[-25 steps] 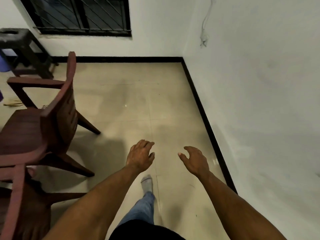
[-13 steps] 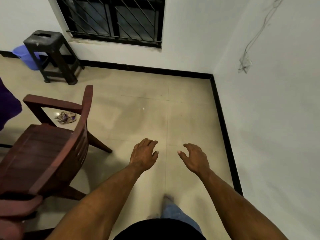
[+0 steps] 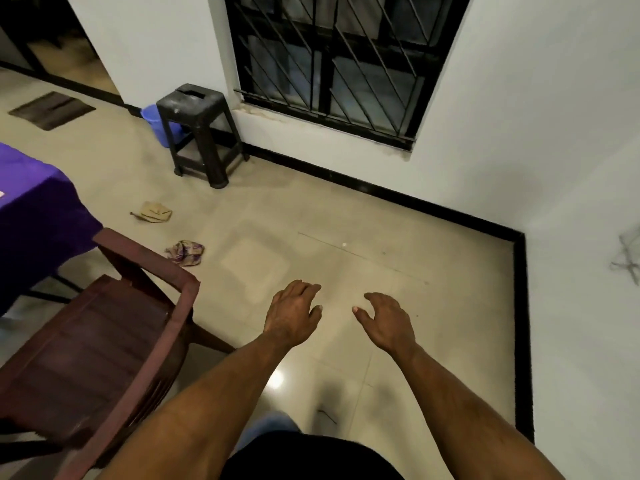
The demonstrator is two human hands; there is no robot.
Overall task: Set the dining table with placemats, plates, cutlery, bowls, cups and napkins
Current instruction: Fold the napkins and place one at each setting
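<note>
Your left hand [image 3: 292, 315] and right hand [image 3: 388, 322] carry nothing, fingers loosely spread over bare floor. None of the tableware shows; the purple-clothed tabletop [image 3: 31, 202] sits at nine o'clock. Turn left, skirting the brown chair [image 3: 104, 334], before reaching.

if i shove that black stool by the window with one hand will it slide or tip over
The black stool looks like moulded plastic with open sides, so it is probably light. Its legs splay outward, so a low push should slide it on the glossy floor tiles. A push at the seat could tip it.
</note>
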